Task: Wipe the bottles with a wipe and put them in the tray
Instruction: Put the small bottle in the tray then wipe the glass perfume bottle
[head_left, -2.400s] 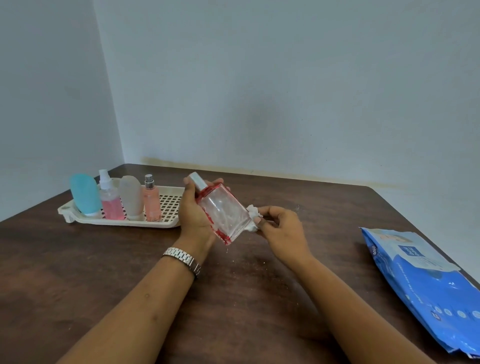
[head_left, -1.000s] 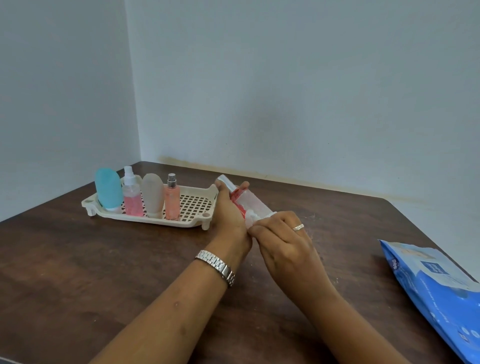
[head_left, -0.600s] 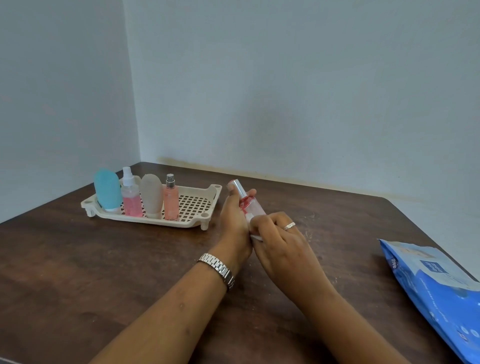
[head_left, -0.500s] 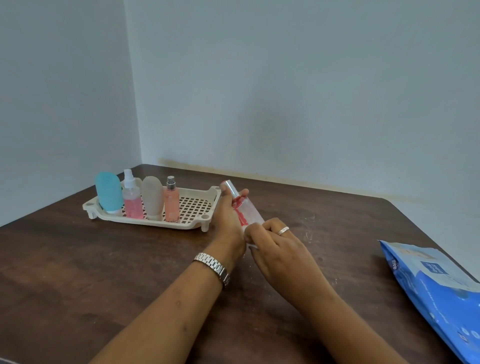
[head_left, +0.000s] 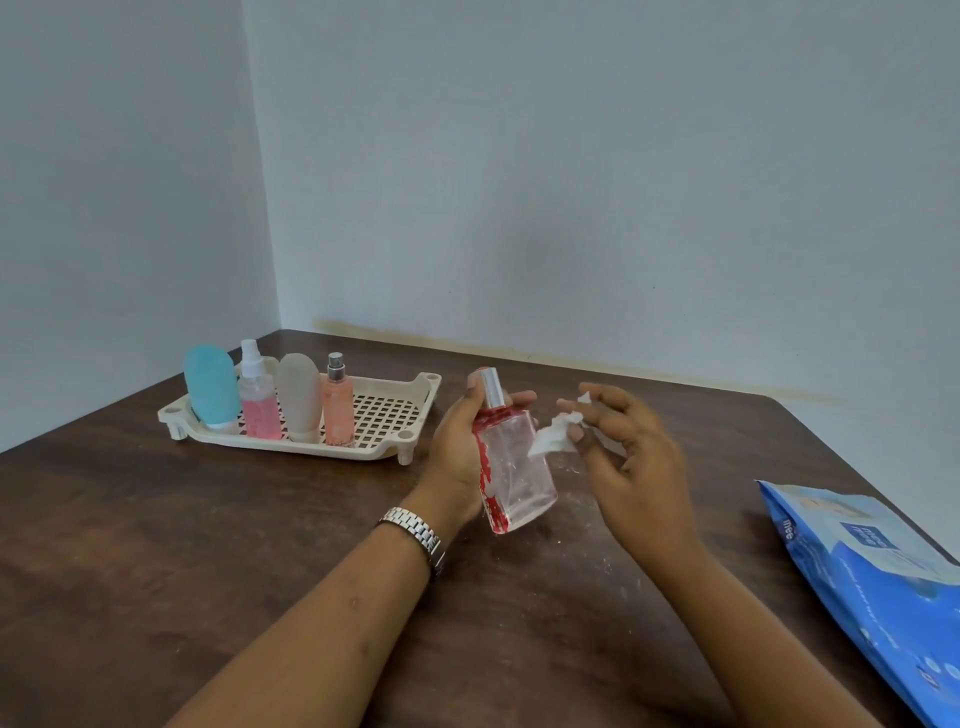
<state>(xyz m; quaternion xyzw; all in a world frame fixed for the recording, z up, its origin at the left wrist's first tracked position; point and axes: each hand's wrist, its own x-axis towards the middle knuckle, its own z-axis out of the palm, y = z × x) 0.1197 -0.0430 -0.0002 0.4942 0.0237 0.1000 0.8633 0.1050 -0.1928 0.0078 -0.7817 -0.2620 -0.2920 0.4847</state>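
Change: a moment ago the right hand was pressed against the clear bottle, rubbing it with the wipe. It has since drawn off to the right, and the bottle's broad face has turned towards the camera.
Meaning for the task: the rubbing looks to have paused or ended. White specks still show on the glass, so either another pass or the move to the tray could come next.
Right hand: thumb and forefinger pinch the small crumpled wipe, and the other fingers are spread loosely. A corner of the wipe overlaps the bottle's right edge; contact cannot be told.
Left hand: the left hand, a metal watch on its wrist, is wrapped around the bottle's left side and back, gripping it firmly.
Clear bottle: cap up and slightly tilted, with peeling red along its left edge, held over the table just right of the tray. Whether its base rests on the table cannot be told.
Tray: the cream slotted tray stands at the back left with its right half free.
Bottles in tray: a blue bottle, pink spray bottle, frosted bottle and peach bottle stand upright in a row.
Wipe pack: the blue wipe pack lies at the right edge, well apart from the hands.
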